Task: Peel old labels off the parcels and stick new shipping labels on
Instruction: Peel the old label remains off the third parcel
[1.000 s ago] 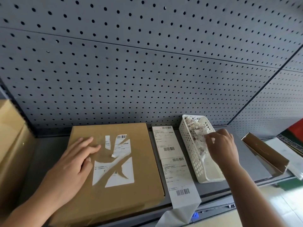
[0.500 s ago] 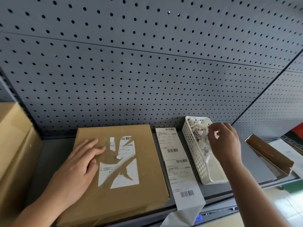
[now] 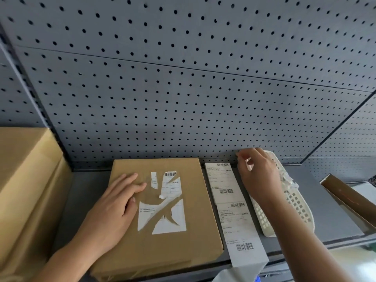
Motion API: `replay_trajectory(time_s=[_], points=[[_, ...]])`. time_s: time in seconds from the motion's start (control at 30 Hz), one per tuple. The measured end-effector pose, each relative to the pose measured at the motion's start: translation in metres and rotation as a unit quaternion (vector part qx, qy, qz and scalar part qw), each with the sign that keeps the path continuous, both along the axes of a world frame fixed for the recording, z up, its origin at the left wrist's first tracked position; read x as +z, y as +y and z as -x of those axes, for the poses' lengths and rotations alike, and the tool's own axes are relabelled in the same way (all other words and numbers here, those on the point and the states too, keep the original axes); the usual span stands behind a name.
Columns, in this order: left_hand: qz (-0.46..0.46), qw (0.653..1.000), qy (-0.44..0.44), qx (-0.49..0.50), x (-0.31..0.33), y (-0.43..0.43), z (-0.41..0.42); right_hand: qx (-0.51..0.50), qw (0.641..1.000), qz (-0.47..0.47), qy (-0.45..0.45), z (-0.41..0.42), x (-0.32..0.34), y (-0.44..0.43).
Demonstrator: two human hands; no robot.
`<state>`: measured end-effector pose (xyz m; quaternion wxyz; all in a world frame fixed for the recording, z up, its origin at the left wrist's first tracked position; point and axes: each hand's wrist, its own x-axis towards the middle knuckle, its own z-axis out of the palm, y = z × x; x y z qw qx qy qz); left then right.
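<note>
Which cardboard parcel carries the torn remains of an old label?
The flat parcel under the left hand; the cartons at far left show bare cardboard.

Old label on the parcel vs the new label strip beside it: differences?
The old label is torn into separate white patches with bare cardboard between; the new label strip is whole. The old label is stuck on the parcel; the new label strip lies on the shelf, its near end hanging over the edge. Both are white with printed barcodes.
</note>
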<state>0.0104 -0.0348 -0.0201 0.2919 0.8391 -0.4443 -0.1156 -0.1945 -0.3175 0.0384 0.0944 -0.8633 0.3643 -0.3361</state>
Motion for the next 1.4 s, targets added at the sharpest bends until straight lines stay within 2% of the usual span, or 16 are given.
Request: replay_trajectory(time_s=[0.17,0.37,0.67,0.97,1.17,1.4], points=[[-0.001,1.000,0.001,0.007,0.001,0.000,0.001,0.085,0.996,-0.023,0.007,-0.029,-0.005,0.026],[0.004,1.000,-0.006,0.002,0.001,0.000,0.002,0.176,0.981,-0.062,0.057,-0.067,-0.019,0.056],[0.022,1.000,-0.002,0.004,-0.002,0.001,0.001,0.274,0.953,-0.091,0.088,-0.111,-0.041,0.081],[0.013,1.000,-0.011,0.008,-0.001,0.002,0.001,0.261,0.953,-0.089,0.127,-0.138,-0.052,0.081],[0.004,1.000,-0.014,0.013,-0.002,0.001,0.001,0.248,0.960,-0.064,0.117,-0.140,-0.055,0.082],[0.000,1.000,-0.017,0.014,0.000,0.001,0.001,0.265,0.957,-0.087,0.082,-0.137,-0.059,0.079]])
